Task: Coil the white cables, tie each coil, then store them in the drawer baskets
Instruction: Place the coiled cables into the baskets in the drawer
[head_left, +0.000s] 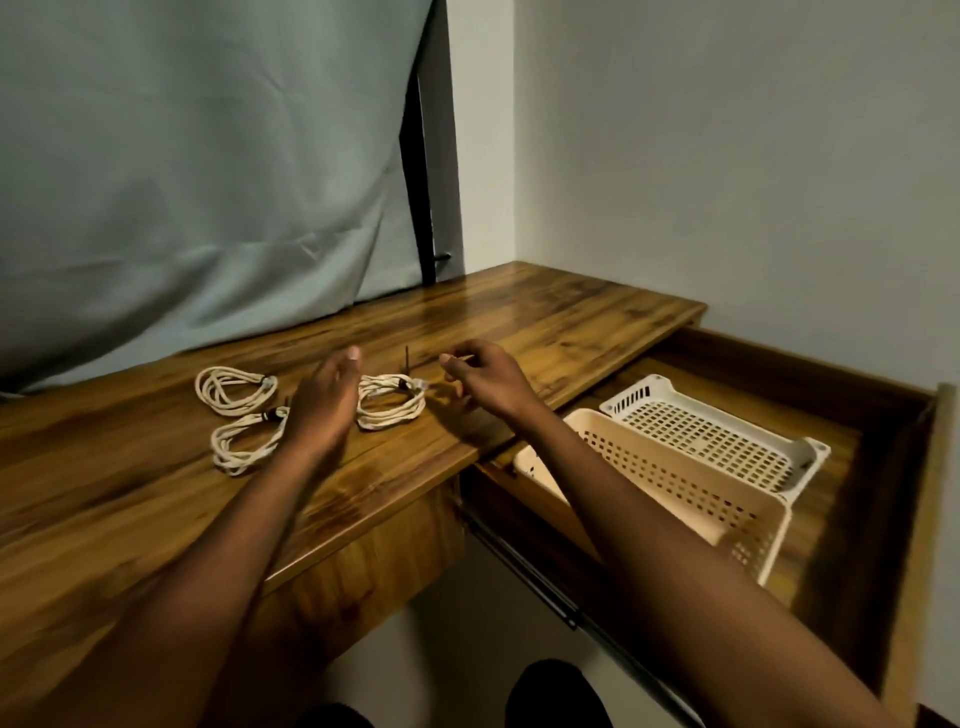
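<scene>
Three coiled white cables on the brown wooden desktop (156, 499), each w/ a dark tie. Far-left coil (235, 388) sits near the back, front-left coil (244, 441) just ahead of it, partly behind the left wrist. Third coil (389, 402) lies between the two hands, a thin dark tie end (407, 359) sticking up at its far side.

Left hand (324, 400) hovers above the desk btw the coils, fingers straight and relaxed, holding nothing. Right hand (480, 376) is just right of the third coil, fingers curled, thumb and forefinger pinched together; what's in the pinch is too small to tell, maybe a thin strip.

To the right, wooden drawer (893, 467) pulled out, two perforated plastic baskets inside: a cream one (691, 493) nearer, a white one (717, 431) behind, touching or overlapping it. No cables in either yet.

Grey-green cloth (197, 171) hangs behind the desk, pale wall (727, 156) at right.
</scene>
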